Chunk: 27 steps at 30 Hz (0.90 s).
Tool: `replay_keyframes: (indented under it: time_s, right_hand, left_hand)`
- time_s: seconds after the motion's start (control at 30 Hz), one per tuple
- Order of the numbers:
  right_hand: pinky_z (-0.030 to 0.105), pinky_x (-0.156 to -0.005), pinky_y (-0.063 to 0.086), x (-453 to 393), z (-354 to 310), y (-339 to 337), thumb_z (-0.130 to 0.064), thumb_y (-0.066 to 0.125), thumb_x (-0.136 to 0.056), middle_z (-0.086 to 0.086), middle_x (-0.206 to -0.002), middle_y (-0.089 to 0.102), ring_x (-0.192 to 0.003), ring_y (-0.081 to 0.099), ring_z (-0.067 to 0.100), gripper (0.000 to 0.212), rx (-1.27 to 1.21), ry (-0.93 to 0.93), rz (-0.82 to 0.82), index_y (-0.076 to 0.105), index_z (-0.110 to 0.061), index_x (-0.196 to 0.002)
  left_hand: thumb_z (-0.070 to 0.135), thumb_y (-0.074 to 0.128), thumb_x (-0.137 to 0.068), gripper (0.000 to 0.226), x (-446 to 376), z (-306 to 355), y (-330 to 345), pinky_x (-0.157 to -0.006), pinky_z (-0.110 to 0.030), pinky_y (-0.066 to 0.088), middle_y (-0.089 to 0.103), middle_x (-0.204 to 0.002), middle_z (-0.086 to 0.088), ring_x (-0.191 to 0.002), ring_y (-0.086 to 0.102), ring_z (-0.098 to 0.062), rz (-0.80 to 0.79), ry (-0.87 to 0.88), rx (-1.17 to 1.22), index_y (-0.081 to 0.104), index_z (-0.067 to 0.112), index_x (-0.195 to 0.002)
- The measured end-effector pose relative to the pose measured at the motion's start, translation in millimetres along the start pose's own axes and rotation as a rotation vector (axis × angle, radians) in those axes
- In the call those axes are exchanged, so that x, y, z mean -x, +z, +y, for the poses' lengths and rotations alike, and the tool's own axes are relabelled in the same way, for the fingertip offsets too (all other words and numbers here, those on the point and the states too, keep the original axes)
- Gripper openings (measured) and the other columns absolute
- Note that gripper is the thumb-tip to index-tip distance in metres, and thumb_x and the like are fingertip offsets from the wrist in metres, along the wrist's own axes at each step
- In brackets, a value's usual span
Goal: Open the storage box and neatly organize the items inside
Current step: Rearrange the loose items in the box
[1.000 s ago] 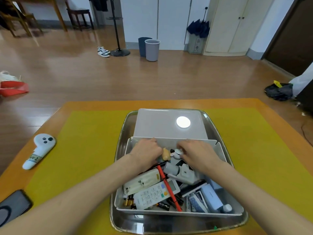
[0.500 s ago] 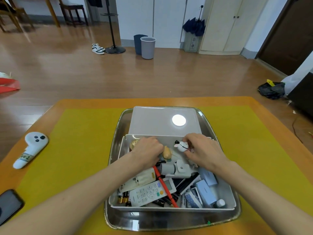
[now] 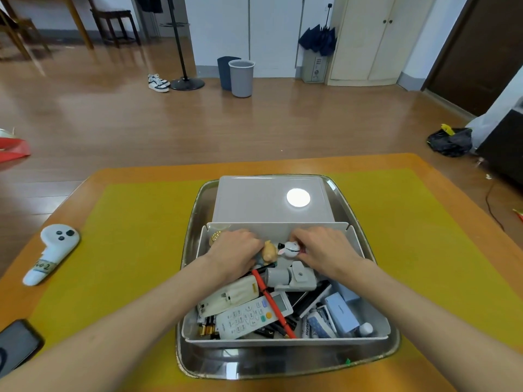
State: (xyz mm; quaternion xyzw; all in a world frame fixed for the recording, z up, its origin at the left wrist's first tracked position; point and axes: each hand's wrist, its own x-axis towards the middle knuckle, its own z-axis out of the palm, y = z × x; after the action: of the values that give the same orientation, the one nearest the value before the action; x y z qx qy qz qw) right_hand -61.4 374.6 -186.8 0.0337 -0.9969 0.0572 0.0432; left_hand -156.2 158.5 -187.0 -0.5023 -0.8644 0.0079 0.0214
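With the storage box [image 3: 285,341] open in the metal tray [image 3: 283,366], the right hand [image 3: 322,250] is now pinching the white dog figurine [image 3: 288,248] while the left hand [image 3: 236,251], curled, is gripping the tan figurine [image 3: 269,251], so sorting is underway.

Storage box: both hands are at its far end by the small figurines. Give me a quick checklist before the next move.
1. Storage box open, lid set behind it: ok.
2. Box sits inside the metal tray: ok.
3. Right hand has a grip on the white dog figurine: ok.
4. Left hand holding the tan figurine beside it: cannot tell.
5. Near-end items tidy: not ok; red pen lies across the white remote.
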Motion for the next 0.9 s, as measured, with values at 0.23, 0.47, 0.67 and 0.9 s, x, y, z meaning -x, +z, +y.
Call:
replay_keyframes:
  time_s: [0.23,0.47,0.67,0.9]
  right_hand:
    - [0.033,-0.081,0.048,5,-1,-6,-0.033,0.065,-0.092,-0.012,-0.109,0.067,-0.097,0.059,0.012,0.029,-0.305,0.007,-0.013,0.059,-0.032,-0.121]
    - [0.035,-0.065,0.050,8,-2,-27,-0.032,0.073,-0.081,-0.009,-0.085,0.061,-0.076,0.058,0.014,0.031,-0.535,0.186,0.050,0.048,-0.033,-0.099]
    - [0.032,-0.048,0.027,-2,-16,-16,-0.073,0.066,-0.076,-0.008,-0.076,0.052,-0.069,0.062,0.025,0.062,0.111,0.143,0.067,0.033,-0.022,-0.089]
    - [0.033,-0.054,0.032,-3,-20,2,-0.081,0.064,-0.071,0.000,-0.082,0.065,-0.075,0.066,0.026,0.071,0.116,0.191,0.024,0.033,-0.020,-0.093]
  left_hand:
    - [0.026,0.062,-0.089,0.009,2,-1,2,-0.068,-0.036,0.044,0.067,-0.103,0.003,-0.100,0.060,-0.022,0.028,-0.006,0.091,0.061,0.023,-0.098]
    - [0.027,0.064,-0.090,0.012,7,-4,-3,-0.064,-0.032,0.037,0.065,-0.097,0.003,-0.093,0.058,-0.021,0.029,-0.006,0.144,0.052,0.025,-0.087]
    - [0.023,0.065,-0.089,0.008,7,-5,-4,-0.063,-0.032,0.035,0.065,-0.100,0.003,-0.094,0.059,-0.022,0.016,-0.021,0.124,0.058,0.022,-0.092]
    - [0.022,0.070,-0.084,0.019,3,-6,-3,-0.068,-0.032,0.042,0.064,-0.104,0.007,-0.099,0.058,-0.019,-0.042,-0.044,0.145,0.064,0.023,-0.103]
